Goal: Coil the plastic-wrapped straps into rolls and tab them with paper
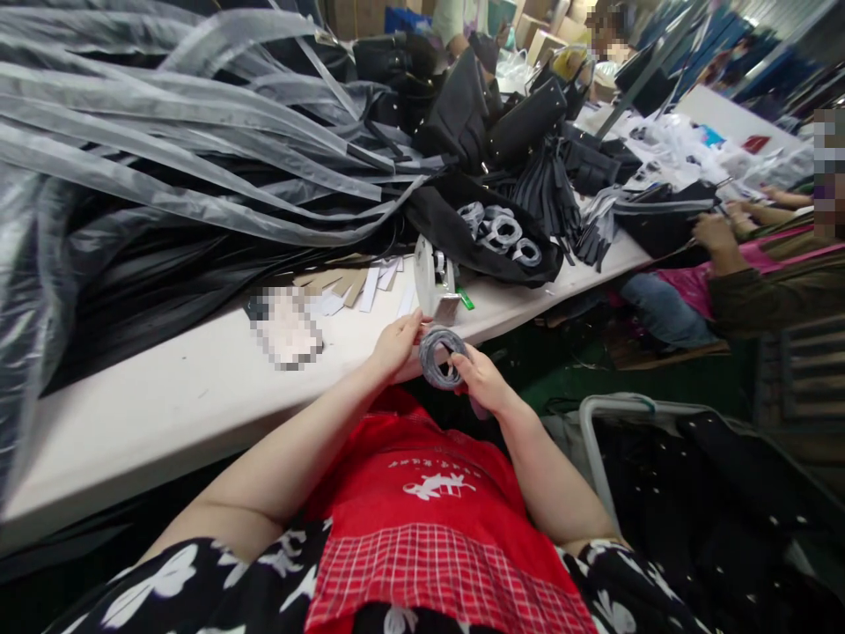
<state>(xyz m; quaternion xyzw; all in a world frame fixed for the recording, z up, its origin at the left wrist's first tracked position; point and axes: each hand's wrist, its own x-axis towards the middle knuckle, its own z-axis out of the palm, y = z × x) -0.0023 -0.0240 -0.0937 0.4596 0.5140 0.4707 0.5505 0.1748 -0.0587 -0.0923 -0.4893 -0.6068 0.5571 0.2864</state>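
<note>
My right hand [485, 379] is closed around the right side of a coiled grey strap [430, 363], held just off the table's front edge. The coil is wound into a ring with an open middle. To its upper left, my left hand [396, 343] has its fingertips drawn together close to the base of a white tape dispenser [426, 280]. Anything between those fingertips is too small to make out. The dispenser stands near the table edge, and a small green item [466, 298] lies beside it.
Long plastic-wrapped black straps [217, 145] cover the table's left. More wound coils [505, 231] lie on black material behind the dispenser. Paper strips [371, 289] and a blurred-out phone-like object [287, 328] are nearby. A framed cart of black pieces [700, 511] stands right; a co-worker's hand [716, 238] is beyond.
</note>
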